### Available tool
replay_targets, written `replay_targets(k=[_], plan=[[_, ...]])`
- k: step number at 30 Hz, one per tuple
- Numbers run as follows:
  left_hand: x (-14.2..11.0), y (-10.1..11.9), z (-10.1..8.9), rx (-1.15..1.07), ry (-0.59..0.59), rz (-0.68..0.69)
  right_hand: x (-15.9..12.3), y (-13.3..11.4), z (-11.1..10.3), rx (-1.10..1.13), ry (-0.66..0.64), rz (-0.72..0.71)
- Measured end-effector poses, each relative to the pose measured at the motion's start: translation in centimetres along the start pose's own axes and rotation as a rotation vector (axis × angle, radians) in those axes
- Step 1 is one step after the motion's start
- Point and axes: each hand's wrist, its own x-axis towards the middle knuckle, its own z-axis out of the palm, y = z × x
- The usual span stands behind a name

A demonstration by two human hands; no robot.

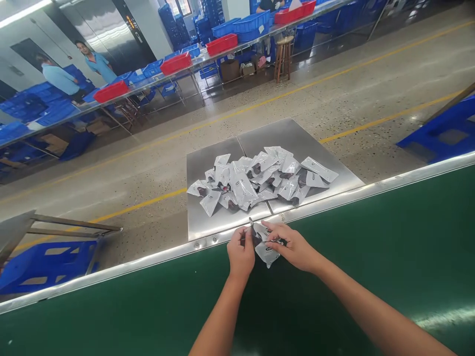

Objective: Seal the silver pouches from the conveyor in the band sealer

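My left hand (241, 253) and my right hand (293, 244) are together above a green conveyor belt (334, 282), just in front of its metal edge rail (326, 205). Between them I pinch a small silver-grey plastic pouch (266, 252), its lower corner hanging down. Dark contents show through near my fingers. A loose heap of similar pouches (260, 178) lies on a steel plate (297, 136), just beyond my fingertips.
Across a speckled floor with yellow lines stands a long steel bench holding red trays and blue crates. Two people (77, 74) stand at the far left, and a wooden stool (284, 58) stands under the bench. Blue crates (441, 131) sit at both sides.
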Motion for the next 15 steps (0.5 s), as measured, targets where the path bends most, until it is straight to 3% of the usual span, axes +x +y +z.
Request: replay_targets(k=[4,6,9,12,15], plan=[[2.3,-0.5,-1.0,0.056,-0.241,0.101,0.2,1.4,0.0,0.013,0.071,0.049],[4.4,-1.6,-1.8,0.12,-0.153,0.127,0.3,1.9,-0.3,0.023,0.153,0.077],[8.9,-3.7,-3.1,0.348,0.171,0.175,0.5,2.0,-0.9,0.035,0.199,0.117],[12.3,-5.1,-4.0,0.506,0.214,0.206,1.0,1.3,-1.3,0.067,0.167,0.183],[11.8,-4.5,-4.7,0.479,0.218,0.241,2.3,0.4,-0.9,0.067,0.076,0.201]])
